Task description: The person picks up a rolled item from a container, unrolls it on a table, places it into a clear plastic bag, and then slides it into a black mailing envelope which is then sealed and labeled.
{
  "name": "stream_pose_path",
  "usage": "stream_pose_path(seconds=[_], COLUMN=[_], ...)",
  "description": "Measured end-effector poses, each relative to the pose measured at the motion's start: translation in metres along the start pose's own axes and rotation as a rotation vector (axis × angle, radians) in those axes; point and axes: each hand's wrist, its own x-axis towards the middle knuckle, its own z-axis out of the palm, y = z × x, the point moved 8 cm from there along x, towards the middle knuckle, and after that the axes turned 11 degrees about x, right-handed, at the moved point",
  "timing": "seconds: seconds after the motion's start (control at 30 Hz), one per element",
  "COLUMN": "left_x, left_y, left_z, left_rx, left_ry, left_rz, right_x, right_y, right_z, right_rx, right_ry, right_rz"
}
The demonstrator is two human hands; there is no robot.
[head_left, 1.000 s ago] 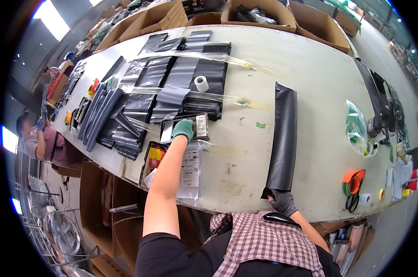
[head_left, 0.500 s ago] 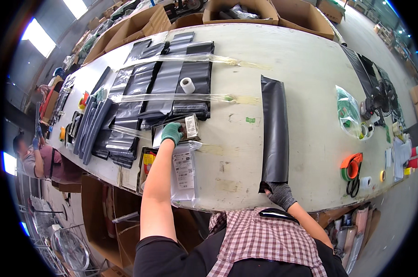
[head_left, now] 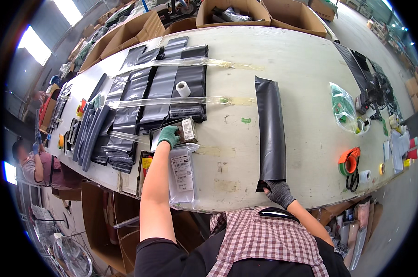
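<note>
My left hand [head_left: 169, 136], in a green glove, is at a small open box [head_left: 189, 130] with a white label. Its fingers bend down into the box, and what they grip is hidden. Just below lies a clear plastic sleeve [head_left: 182, 177] with a printed white sheet. My right hand [head_left: 280, 193], in a dark grey glove, grips the near end of a long black plastic bag [head_left: 270, 129] lying flat, with its thumb at the near left corner. Left of the box are stacked black plastic bags [head_left: 159, 99], crossed by clear straps [head_left: 181, 101].
A white roll [head_left: 183, 89] stands on the stacked bags. To the right lie an orange tape dispenser [head_left: 349, 161], black scissors [head_left: 352, 181] and a clear bag of green material [head_left: 342, 108]. Cardboard boxes [head_left: 232, 21] line the far edge. A person [head_left: 45, 166] stands at the left.
The whole view has shifted slightly left. My left hand stays at the small box, and my right hand keeps its grip on the black bag's near end.
</note>
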Motion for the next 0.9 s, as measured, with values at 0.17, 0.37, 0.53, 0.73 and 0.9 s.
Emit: stream_pose_path(seconds=[0.17, 0.37, 0.53, 0.73, 0.9], left_x=[-0.017, -0.088, -0.204, -0.180, -0.181], left_y=[-0.006, 0.136, 0.349, 0.387, 0.384], left_z=[-0.012, -0.103, 0.003, 0.002, -0.003], left_rx=[0.043, -0.132, 0.030, -0.010, -0.084], left_ry=[0.093, 0.709, 0.181, 0.331, 0.367], left_rz=[0.029, 0.296, 0.945, 0.794, 0.723], right_x=[0.004, -0.017, -0.037, -0.087, -0.030], right_y=[-0.005, -0.020, -0.011, 0.047, 0.025], right_z=[0.004, -0.016, -0.012, -0.012, -0.016], right_rx=[0.026, 0.776, 1.255, 0.969, 1.053], right_ry=[-0.049, -0.214, -0.126, 0.197, 0.353], right_rz=[-0.012, 0.288, 0.624, 0.680, 0.425])
